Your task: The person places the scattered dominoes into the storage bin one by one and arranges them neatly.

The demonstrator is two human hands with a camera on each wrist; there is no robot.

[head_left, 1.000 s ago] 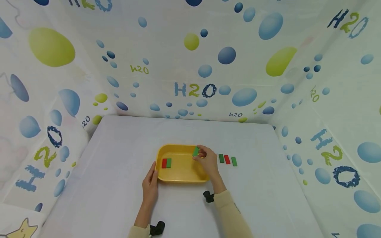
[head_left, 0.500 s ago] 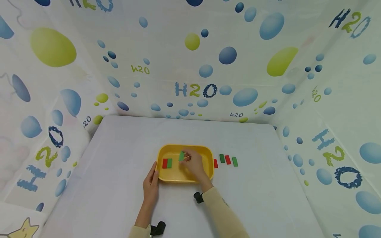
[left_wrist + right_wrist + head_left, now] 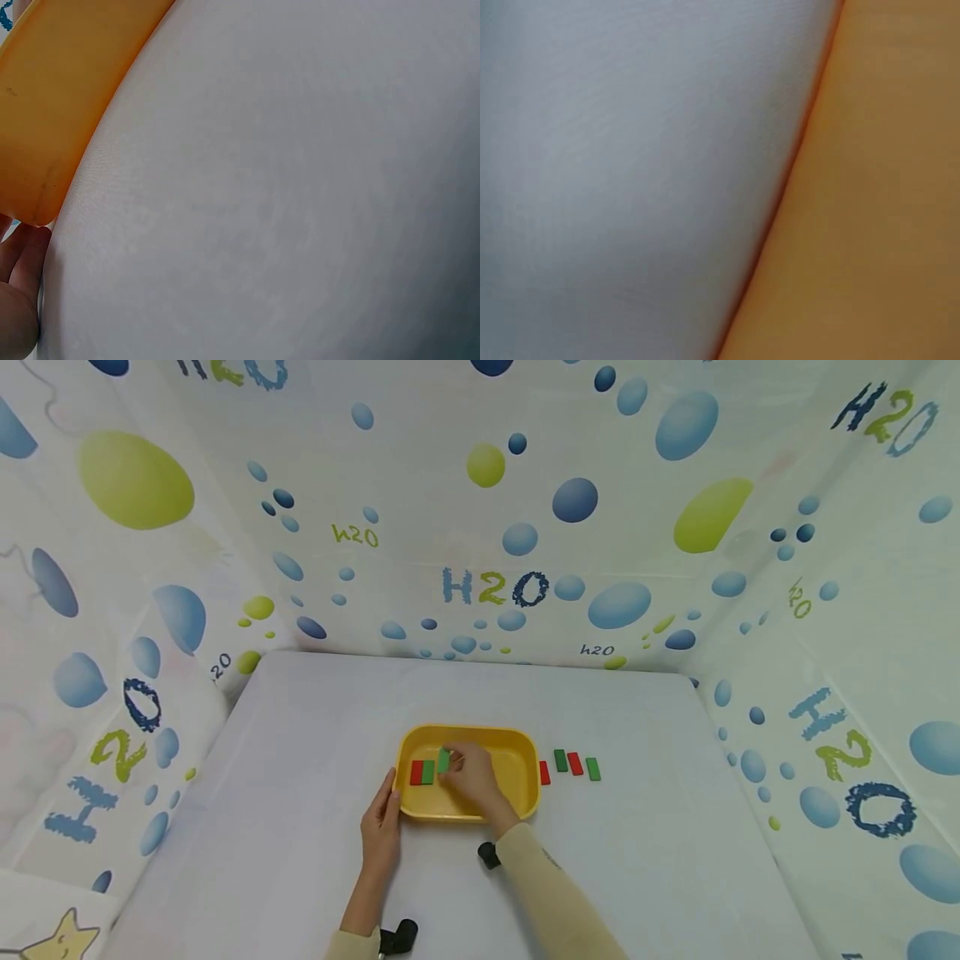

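Note:
A shallow yellow tray (image 3: 491, 814) stands on the white table, and two small flat tiles lie side by side in its left part, one red (image 3: 416, 772) and one green (image 3: 427, 772). My right hand (image 3: 472, 774) is over the tray and pinches another green tile (image 3: 444, 761) just right of that pair; whether this tile touches the tray floor I cannot tell. My left hand (image 3: 381, 827) rests with fairly straight fingers against the tray's left side. In the left wrist view, fingertips (image 3: 34, 247) touch the outside of the tray wall (image 3: 67, 97). The right wrist view shows tray wall (image 3: 877, 187) but no hand.
Right of the tray lie a red tile (image 3: 544, 772) close to its rim, a dark green tile (image 3: 560, 761), another red tile (image 3: 575, 763) and a lighter green tile (image 3: 593, 769). Patterned curtains (image 3: 420, 485) enclose the table (image 3: 300, 735) at the back and sides.
My right hand has carried the green tile leftward from the tray's right edge to beside the tile pair. The red tile near the right rim came into view. My left hand stayed in place.

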